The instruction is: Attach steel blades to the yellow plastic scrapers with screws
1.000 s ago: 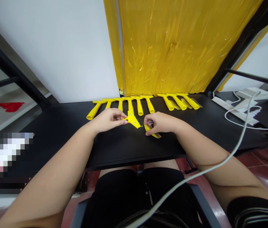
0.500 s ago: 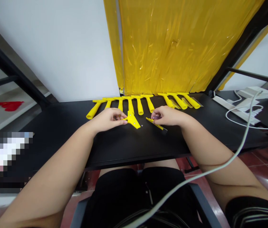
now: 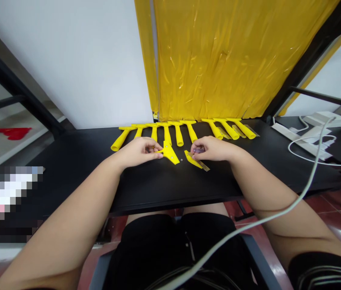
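My left hand [image 3: 146, 151] is closed around a yellow scraper handle [image 3: 169, 153], its wide flat head pointing right with small screws or holes in it. Fingers closed, my right hand [image 3: 208, 148] grips a yellow scraper cover plate [image 3: 192, 160] with a thin metal blade [image 3: 205, 166] along its edge. A small purplish, see-through object [image 3: 198, 150] also shows in those fingers; its kind is unclear. On the table between both hands lies a tiny screw or nut [image 3: 181, 160].
Several yellow scraper handles [image 3: 179, 135] lie in a row along the back of the black table [image 3: 164, 189]; those on the right [image 3: 232, 131] have clear blades beside them. A white power strip [image 3: 297, 137] sits far right. A white cable [image 3: 264, 219] crosses in front of my right arm.
My right hand has turned the yellow cover plate so its broad face now shows, where its edge showed before. The left hand and its scraper handle have stayed almost still.
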`<state>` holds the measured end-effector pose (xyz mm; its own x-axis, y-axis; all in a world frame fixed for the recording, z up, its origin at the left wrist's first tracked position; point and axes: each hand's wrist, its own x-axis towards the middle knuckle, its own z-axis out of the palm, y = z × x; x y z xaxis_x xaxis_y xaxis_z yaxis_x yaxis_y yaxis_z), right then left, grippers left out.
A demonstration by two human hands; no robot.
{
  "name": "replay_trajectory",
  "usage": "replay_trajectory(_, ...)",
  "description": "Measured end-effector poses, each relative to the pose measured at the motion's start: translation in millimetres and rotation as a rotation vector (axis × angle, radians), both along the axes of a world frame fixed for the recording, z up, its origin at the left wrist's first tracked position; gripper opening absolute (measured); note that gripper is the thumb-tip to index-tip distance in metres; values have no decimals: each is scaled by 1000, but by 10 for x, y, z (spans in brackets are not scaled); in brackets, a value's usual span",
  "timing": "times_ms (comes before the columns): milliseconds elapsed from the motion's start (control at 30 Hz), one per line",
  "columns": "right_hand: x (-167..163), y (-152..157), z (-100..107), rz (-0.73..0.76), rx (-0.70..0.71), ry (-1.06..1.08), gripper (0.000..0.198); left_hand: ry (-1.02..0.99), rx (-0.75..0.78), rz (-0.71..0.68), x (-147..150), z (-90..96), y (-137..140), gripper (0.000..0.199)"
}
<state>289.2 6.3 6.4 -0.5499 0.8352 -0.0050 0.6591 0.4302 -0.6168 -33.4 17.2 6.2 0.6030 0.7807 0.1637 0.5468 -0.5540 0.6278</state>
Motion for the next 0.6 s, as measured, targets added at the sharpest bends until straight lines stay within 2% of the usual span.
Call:
replay_trajectory(267, -296, -61, -77, 123, 275, -99, 15, -35, -7, 1, -31, -16, 21, 42)
replay_trajectory(467, -448, -62, -146, 93, 315, -216, 8, -27, -16, 3, -42, -21, 29, 43)
replay_trajectory(600, -364, -52, -101, 90, 275, -160, 8, -23, -15, -4, -39, -17, 19, 42)
